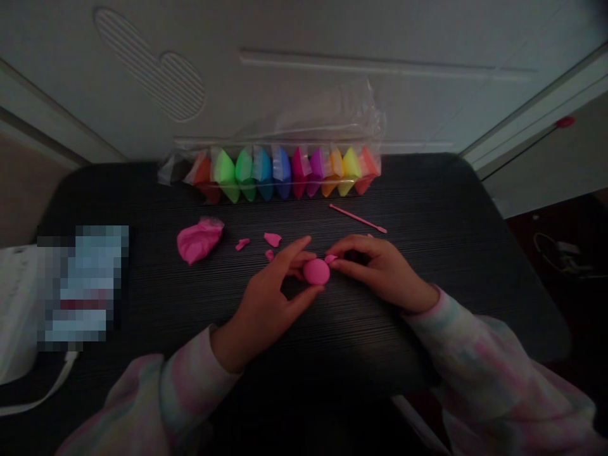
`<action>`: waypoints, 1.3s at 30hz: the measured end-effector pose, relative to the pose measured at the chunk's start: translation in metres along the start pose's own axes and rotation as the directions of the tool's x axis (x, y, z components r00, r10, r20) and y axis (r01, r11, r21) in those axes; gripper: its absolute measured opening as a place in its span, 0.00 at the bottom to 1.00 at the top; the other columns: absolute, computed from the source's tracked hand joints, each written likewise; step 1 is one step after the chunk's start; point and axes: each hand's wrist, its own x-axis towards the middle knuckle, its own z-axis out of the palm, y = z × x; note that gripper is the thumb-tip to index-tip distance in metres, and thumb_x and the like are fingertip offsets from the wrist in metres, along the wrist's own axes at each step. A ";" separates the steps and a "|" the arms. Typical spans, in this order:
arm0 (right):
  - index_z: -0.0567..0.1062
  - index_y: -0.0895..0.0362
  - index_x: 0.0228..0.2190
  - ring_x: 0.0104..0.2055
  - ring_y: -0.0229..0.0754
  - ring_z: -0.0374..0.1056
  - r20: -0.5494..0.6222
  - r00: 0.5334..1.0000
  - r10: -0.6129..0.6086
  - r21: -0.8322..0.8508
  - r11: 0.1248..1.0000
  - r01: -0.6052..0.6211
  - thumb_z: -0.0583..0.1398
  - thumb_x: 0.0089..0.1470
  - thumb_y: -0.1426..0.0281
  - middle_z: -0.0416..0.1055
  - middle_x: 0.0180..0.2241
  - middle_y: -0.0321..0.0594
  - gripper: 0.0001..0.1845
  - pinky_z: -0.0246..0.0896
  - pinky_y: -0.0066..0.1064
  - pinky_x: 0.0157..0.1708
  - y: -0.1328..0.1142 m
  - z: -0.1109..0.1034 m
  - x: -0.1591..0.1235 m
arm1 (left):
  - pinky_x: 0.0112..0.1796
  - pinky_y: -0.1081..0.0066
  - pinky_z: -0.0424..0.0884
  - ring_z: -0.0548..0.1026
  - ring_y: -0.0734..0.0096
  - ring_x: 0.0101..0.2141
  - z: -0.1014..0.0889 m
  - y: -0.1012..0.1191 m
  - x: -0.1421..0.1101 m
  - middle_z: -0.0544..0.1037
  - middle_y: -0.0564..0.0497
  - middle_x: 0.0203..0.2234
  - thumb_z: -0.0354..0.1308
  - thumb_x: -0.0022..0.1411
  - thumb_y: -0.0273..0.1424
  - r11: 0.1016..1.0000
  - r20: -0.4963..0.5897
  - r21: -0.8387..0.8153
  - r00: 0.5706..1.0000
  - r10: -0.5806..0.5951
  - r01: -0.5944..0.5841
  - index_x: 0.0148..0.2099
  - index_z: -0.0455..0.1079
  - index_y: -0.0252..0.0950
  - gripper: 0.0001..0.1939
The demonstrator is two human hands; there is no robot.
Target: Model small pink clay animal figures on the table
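Note:
Between the fingers and thumb of my left hand (270,301) is a smooth pink clay ball (316,272). My right hand (380,269) pinches a small pink clay piece (330,259) at the ball's right side; the two appear to touch. Behind my left hand lie loose pink clay scraps (272,239) of uneven shape. Further left is a crumpled pink clay packet (199,240). Beyond my right hand a thin pink modelling tool (358,218) lies slantwise on the dark table.
Along the back of the dark table (156,304) stands a clear plastic bag (327,114) with several coloured clay packets (283,172). At the left are a blurred-out phone (85,285), its white cable (52,389) and a white object (16,310). A pale panel (304,31) rises behind the table.

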 end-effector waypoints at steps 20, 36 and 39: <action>0.74 0.57 0.33 0.35 0.34 0.68 0.042 0.999 -0.026 0.029 0.999 0.025 0.60 0.50 0.69 0.74 0.33 0.35 0.07 0.62 0.27 0.38 -0.001 -0.003 -0.001 | 0.38 0.75 0.73 0.75 0.75 0.37 0.001 0.003 0.000 0.73 0.51 0.42 0.62 0.49 0.25 0.951 0.045 -0.305 0.998 -0.049 0.060 0.55 0.57 0.41 0.31; 0.73 0.56 0.38 0.36 0.36 0.67 0.060 0.998 -0.016 0.099 0.995 0.010 0.60 0.50 0.69 0.73 0.35 0.37 0.11 0.63 0.30 0.39 0.000 -0.004 -0.004 | 0.42 0.70 0.72 0.75 0.73 0.38 0.000 0.003 0.003 0.73 0.51 0.39 0.63 0.46 0.22 0.852 0.091 -0.498 0.987 -0.133 0.161 0.53 0.58 0.41 0.32; 0.66 0.54 0.48 0.40 0.37 0.67 0.064 0.998 -0.011 0.138 0.990 0.002 0.62 0.48 0.68 0.71 0.40 0.38 0.25 0.62 0.32 0.42 0.003 -0.006 -0.005 | 0.43 0.72 0.72 0.74 0.74 0.40 0.000 0.002 0.002 0.73 0.52 0.40 0.63 0.47 0.22 0.864 0.090 -0.482 0.989 -0.116 0.145 0.53 0.57 0.41 0.32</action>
